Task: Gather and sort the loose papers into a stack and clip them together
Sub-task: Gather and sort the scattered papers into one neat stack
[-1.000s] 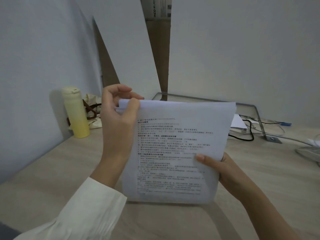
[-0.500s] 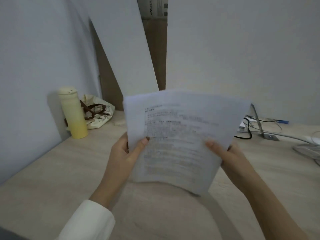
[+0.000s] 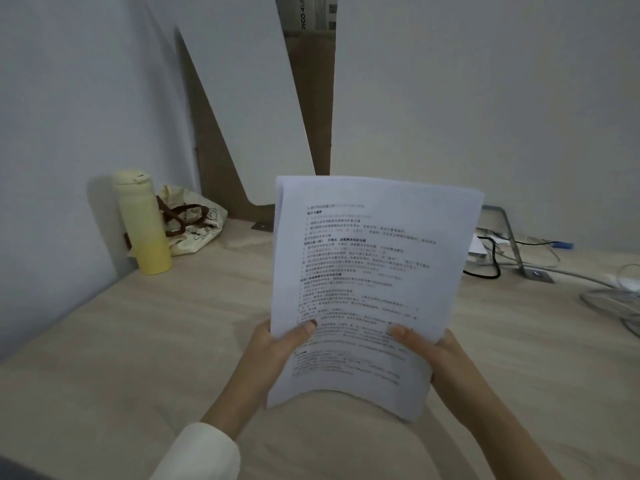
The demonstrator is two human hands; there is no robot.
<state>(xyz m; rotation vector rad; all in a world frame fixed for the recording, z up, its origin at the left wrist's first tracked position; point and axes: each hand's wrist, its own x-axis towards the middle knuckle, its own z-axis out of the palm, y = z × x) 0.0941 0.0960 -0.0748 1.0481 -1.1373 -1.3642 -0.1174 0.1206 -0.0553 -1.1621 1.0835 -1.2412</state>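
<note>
1. Step in hand, as I judge it: squaring the gathered papers [image 3: 367, 271] into one stack. They are held nearly upright above the desk [image 3: 138, 341], printed side toward the camera, lower edge clear of the desktop.
2. Left hand [image 3: 273, 355]: closed on the lower left edge, thumb on the front sheet, fingers hidden behind.
3. Right hand [image 3: 433, 355]: closed on the lower right edge, thumb likewise on the front.
4. Sheet edges at the top left corner look slightly offset, so alignment seems unfinished.
5. Next move, by my reading: tap the lower edge on the desk to even it, then fetch a clip. No clip is visible anywhere in view; it must be located first.
6. Count: one bundle of papers, sheet number not readable from the edges; two hands; one pale yellow bottle [image 3: 143, 223] by the left wall; one cloth bag [image 3: 194, 226] just beside it; several cables [image 3: 491, 258] at the right, number unclear.
</note>
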